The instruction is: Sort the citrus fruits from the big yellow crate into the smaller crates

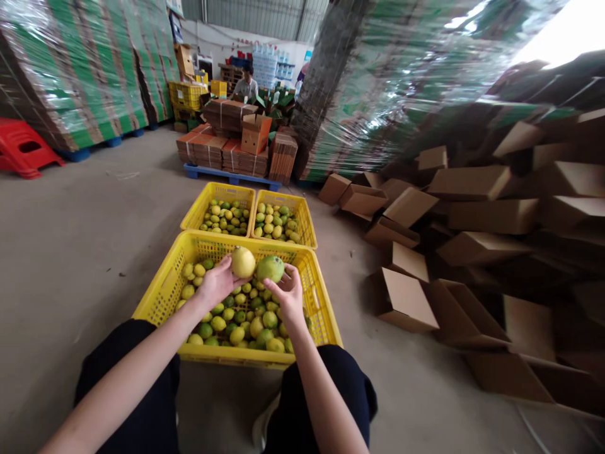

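Observation:
My left hand point(218, 282) holds a pale yellow lemon point(242, 261) above the large yellow crate point(163, 287) in front of my knees. Close beside it, my right hand point(288, 293) holds a greener lemon point(270, 268); the two fruits nearly touch. Beneath both hands the crate holds several yellow and green lemons point(241, 318). Behind it stand two smaller yellow crates, the left one point(193, 214) and the right one point(307, 221), each with lemons inside.
A heap of brown cardboard boxes point(472, 221) fills the right side. Wrapped pallets of flat cartons point(85, 75) stand at left and right. Bundled cartons sit on a blue pallet point(231, 176), with a person point(246, 82) behind them. A red plastic stool point(23, 148) lies far left.

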`<state>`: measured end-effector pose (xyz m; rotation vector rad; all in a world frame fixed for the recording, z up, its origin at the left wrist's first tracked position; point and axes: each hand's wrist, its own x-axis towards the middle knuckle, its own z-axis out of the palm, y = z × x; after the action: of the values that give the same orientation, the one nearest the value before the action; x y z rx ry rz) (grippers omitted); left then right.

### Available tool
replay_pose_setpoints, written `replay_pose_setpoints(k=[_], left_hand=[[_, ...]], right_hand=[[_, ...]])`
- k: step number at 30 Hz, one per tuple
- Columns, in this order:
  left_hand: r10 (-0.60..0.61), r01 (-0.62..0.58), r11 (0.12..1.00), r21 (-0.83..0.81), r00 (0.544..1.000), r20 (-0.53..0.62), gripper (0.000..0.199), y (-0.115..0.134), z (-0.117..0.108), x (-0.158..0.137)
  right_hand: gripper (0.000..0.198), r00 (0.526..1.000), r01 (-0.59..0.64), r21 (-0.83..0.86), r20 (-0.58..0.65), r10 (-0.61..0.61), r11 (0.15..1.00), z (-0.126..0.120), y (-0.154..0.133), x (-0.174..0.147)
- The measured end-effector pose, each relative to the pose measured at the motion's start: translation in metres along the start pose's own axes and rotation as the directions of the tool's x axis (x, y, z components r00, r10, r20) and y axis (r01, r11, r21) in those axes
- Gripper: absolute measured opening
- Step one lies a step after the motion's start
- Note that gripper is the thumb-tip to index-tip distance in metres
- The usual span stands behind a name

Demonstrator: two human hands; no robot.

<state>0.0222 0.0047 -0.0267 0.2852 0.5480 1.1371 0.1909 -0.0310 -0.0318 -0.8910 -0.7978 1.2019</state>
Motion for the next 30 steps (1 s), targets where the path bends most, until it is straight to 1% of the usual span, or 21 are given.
replay_pose_setpoints(k=[3,6,8,10,11,13,17,19,22,27,28,30], left_hand=[[-0.053,0.052,0.998,-0.043,0.998,-0.033,0.029,0.0,0.001,-0.002],[-0.089,0.088,0.996,-0.02,0.994,-0.058,0.033,-0.001,0.002,-0.005],[-0.054,0.056,0.998,0.015,0.994,-0.096,0.031,-0.003,0.003,-0.007],[0.02,-0.012,0.998,0.062,0.992,-0.127,0.028,-0.004,0.003,-0.008],[0.055,-0.044,0.995,0.085,0.991,-0.125,0.027,-0.005,0.003,-0.008],[0.091,-0.082,0.991,0.102,0.992,-0.085,0.03,-0.005,0.003,-0.008],[0.107,-0.109,0.99,0.095,0.994,0.025,0.034,-0.005,0.002,-0.009],[0.116,-0.121,0.985,0.121,0.992,0.054,0.035,-0.004,0.002,-0.012],[0.123,-0.129,0.984,0.127,0.991,0.053,0.035,-0.002,0.005,-0.018],[0.142,-0.145,0.977,0.154,0.989,0.035,0.031,-0.002,0.011,-0.023],[0.151,-0.154,0.974,0.167,0.988,0.029,0.029,-0.002,0.012,-0.023],[0.172,-0.171,0.967,0.187,0.985,0.013,0.026,-0.003,0.013,-0.02]], right_hand=[[0.033,0.997,-0.067,0.111,0.032,0.064,0.992,-0.001,0.001,0.0],[0.028,0.986,-0.158,0.213,0.081,0.144,0.964,-0.001,0.002,0.001],[0.028,0.977,-0.197,0.213,0.119,0.174,0.957,-0.001,0.004,0.001],[0.031,0.972,-0.212,0.194,0.148,0.185,0.958,0.0,0.008,0.001],[0.032,0.971,-0.21,0.19,0.155,0.182,0.959,0.0,0.01,0.001],[0.034,0.972,-0.198,0.196,0.163,0.168,0.96,0.001,0.013,0.0],[0.031,0.976,-0.178,0.196,0.161,0.147,0.964,0.003,0.012,-0.001],[0.029,0.975,-0.18,0.173,0.158,0.154,0.968,0.004,0.008,-0.004],[0.031,0.973,-0.177,0.125,0.175,0.154,0.976,0.005,0.002,-0.009],[0.047,0.979,-0.012,0.009,0.201,0.01,1.0,0.005,0.002,-0.012],[0.052,0.979,-0.002,-0.002,0.202,0.002,1.0,0.006,0.002,-0.011],[0.056,0.981,-0.02,0.026,0.196,0.014,0.999,0.009,0.003,-0.01]])
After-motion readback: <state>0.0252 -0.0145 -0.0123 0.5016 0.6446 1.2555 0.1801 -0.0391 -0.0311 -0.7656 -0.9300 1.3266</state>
